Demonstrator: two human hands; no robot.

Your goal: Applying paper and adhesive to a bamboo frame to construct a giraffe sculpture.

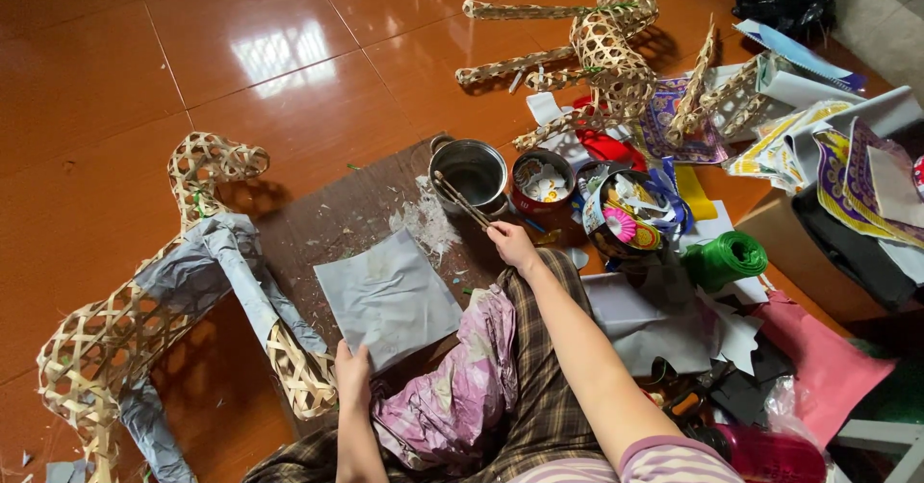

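Grey square paper sheet (389, 295) lies flat on the dark brown board (332, 218) on the floor. We note our left hand (352, 371) pinching its near edge, fingers pressed together. Our right hand (511, 244) grips thin wooden sticks (460, 199) leaning into the round steel pot (471, 172). A woven bamboo animal frame (144, 310), partly papered grey, stands just left.

Home craft floor: red tiles (289, 40), woven bamboo frames (597, 50), paper scraps (847, 165).
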